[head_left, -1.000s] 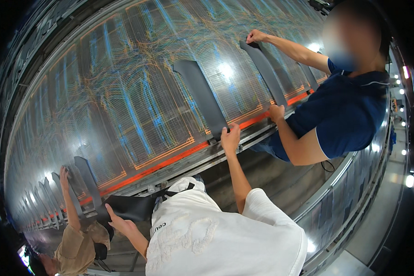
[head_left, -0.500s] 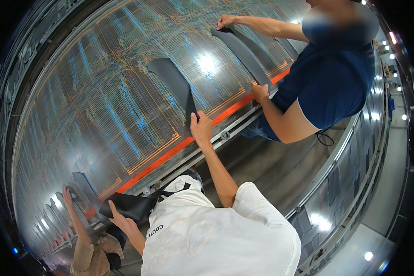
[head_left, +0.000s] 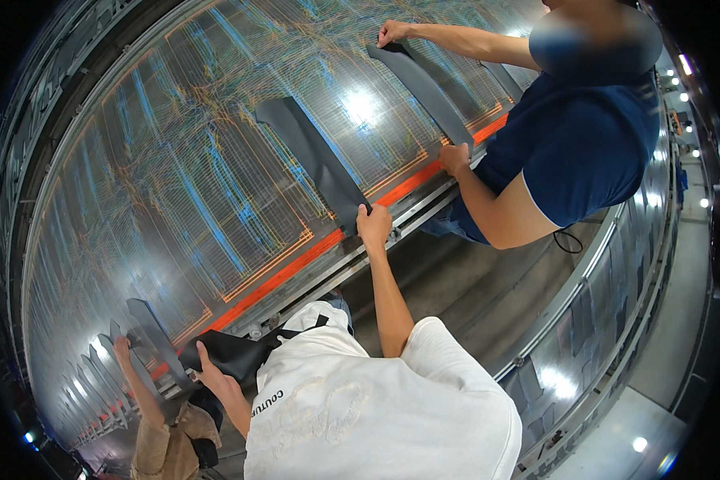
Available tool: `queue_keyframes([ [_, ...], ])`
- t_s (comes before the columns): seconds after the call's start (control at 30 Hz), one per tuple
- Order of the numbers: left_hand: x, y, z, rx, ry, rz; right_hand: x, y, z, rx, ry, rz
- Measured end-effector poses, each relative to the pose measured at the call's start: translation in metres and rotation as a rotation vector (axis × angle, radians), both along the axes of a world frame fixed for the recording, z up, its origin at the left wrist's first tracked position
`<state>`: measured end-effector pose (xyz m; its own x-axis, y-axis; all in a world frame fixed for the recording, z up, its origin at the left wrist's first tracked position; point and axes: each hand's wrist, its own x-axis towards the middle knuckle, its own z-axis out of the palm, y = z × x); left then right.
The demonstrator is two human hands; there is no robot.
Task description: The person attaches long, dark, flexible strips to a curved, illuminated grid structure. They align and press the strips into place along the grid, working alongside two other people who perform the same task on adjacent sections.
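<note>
My right hand [head_left: 374, 224] pinches the near end of a long dark grey strip [head_left: 316, 156] of thin, bendable sheet, at the front edge of the sloping board [head_left: 164, 152]. The strip's far end, with a notched corner, rests on the board, and slight creases run along it. Low on the left, close to my body, my left hand [head_left: 214, 372] is closed round a folded black sheet [head_left: 236, 354], thumb on top. Part of that sheet is hidden behind my fingers and white shirt.
Blue and orange lines cover the board; a red-orange band [head_left: 288, 260] and metal rail [head_left: 312, 280] edge it. On the right, a person in navy [head_left: 568, 152] holds another grey strip [head_left: 424, 88]. Another person's arm [head_left: 140, 388] reaches among several grey strips [head_left: 152, 328] at lower left.
My right hand has moved right and toward me, drawing the strip's near end, which was folded over, out flatter. My left hand barely shifted. The person at lower left lowered a hand slightly.
</note>
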<state>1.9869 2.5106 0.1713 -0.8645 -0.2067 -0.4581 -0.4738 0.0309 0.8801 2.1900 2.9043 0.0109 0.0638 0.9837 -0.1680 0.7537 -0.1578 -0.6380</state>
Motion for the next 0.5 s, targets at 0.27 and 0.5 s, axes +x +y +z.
queue_keyframes([
  [0.27,-0.002,0.016,0.005,-0.025,-0.028,0.013,-0.007,0.005,0.007,-0.063,-0.094,-0.005],
  [0.5,-0.004,0.029,0.015,-0.021,-0.079,-0.032,-0.008,0.008,0.003,-0.096,-0.129,-0.008],
])
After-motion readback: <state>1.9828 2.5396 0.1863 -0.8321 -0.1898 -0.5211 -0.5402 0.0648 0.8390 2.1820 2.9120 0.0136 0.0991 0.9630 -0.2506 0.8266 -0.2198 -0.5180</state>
